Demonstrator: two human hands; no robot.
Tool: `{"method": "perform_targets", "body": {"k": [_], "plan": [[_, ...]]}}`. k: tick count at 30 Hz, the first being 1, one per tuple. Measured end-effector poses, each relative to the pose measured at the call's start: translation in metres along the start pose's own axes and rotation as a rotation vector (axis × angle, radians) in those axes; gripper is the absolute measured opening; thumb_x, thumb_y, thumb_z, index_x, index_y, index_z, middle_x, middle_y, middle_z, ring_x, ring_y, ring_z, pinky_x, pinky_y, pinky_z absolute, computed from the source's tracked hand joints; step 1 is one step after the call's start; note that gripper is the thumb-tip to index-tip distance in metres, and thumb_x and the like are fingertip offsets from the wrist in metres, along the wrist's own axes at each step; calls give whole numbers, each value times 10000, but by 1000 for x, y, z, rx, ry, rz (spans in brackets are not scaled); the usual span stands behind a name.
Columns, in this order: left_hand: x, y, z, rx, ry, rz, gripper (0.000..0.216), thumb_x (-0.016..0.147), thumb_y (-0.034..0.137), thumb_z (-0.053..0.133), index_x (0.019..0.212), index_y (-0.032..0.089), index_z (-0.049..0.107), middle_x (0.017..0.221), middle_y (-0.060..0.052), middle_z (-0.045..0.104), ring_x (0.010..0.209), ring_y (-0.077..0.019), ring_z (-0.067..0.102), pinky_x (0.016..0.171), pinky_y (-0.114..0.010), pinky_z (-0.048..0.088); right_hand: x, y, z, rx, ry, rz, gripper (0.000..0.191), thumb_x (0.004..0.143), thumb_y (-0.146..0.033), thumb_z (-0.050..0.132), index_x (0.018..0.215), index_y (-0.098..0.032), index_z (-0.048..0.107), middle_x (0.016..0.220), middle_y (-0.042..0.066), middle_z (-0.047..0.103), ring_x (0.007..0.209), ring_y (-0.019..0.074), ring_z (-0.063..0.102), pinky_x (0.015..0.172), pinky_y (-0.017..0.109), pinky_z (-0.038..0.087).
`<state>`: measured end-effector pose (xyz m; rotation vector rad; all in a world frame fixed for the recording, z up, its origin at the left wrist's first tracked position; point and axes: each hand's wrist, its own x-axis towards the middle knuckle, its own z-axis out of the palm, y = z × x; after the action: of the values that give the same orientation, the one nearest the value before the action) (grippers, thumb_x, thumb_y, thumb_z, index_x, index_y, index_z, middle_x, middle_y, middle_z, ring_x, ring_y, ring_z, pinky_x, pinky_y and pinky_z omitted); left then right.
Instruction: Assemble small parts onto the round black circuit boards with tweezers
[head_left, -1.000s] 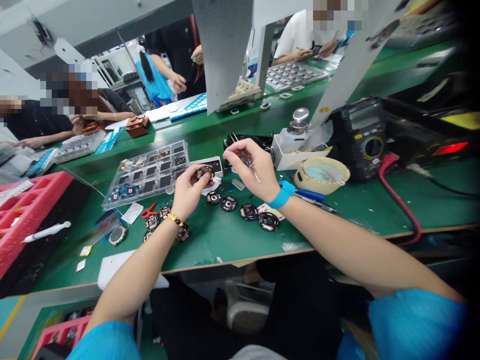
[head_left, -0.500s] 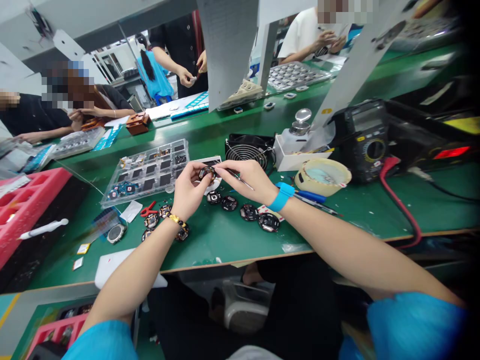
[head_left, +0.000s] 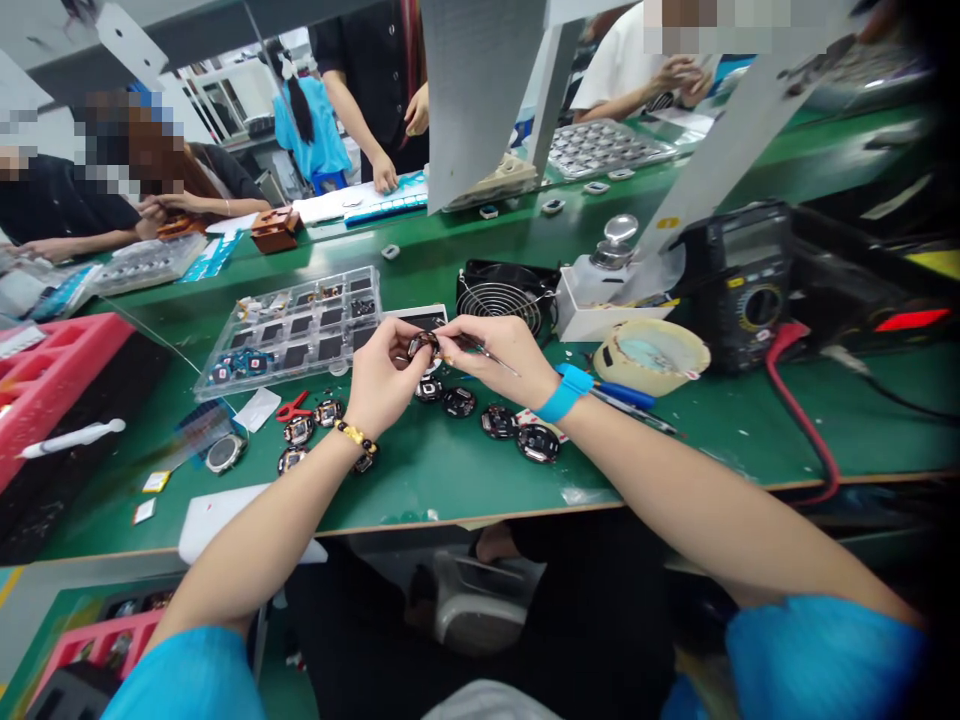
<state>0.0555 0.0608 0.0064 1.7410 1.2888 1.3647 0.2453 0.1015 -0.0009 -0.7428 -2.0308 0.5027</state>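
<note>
My left hand (head_left: 384,382) is closed on a small round watch module (head_left: 422,346), held above the green bench (head_left: 480,470). My right hand (head_left: 501,358) pinches metal tweezers (head_left: 480,349) whose tips meet that module. Several more round black modules (head_left: 498,422) lie on the bench just below and to the right of my hands. Others (head_left: 300,432) lie near my left wrist. A clear compartment tray (head_left: 292,334) with small parts sits to the left of my left hand.
Behind my hands stand a small black fan (head_left: 504,296), a white box with a metal dispenser (head_left: 609,278), a tape roll (head_left: 651,357) and a multimeter (head_left: 742,280) with a red lead. A red bin (head_left: 52,372) is at the left. Other people work across the bench.
My right hand came down from above and brought the tweezers onto the module in my left hand. The camera view shifted slightly.
</note>
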Motion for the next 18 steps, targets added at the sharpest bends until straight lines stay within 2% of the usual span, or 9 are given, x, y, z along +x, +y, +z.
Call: {"method": "perform_targets", "body": {"k": [4,8,11,15,18], "plan": [[-2,0,2,19,10,-2,145,863,251,734,933,200,618,885,-21,730,744,-145,687,659,-245,534,-2,1,4,13,24,27,104,899,-261,659,919,-220,753,818,-10,745,711,157,641,697,278,470],[-4,0,4,11,12,-5,150,869,258,742,942,203,623,882,-19,732,738,-146,687,650,-245,533,-3,-1,10,100,79,120,55,835,-212,662,843,-218,716,741,-21,687,690,157,620,682,282,475],[-4,2,3,10,8,11,151,878,273,742,942,197,627,886,-22,732,741,-145,692,643,-240,531,-1,-4,12,213,103,190,97,881,-262,641,841,-213,714,760,-7,703,710,168,639,678,287,499],[-1,7,-1,11,16,39,147,873,253,741,930,189,622,875,-17,729,758,-146,706,651,-231,534,4,-9,5,268,32,191,221,967,-380,630,874,-207,730,812,12,731,759,174,660,722,298,518],[3,9,-6,-33,1,54,188,856,271,766,927,189,612,860,-9,716,759,-144,705,645,-226,533,7,-12,-2,351,-8,180,325,973,-510,653,886,-206,728,846,24,742,803,178,677,778,311,545]]}}
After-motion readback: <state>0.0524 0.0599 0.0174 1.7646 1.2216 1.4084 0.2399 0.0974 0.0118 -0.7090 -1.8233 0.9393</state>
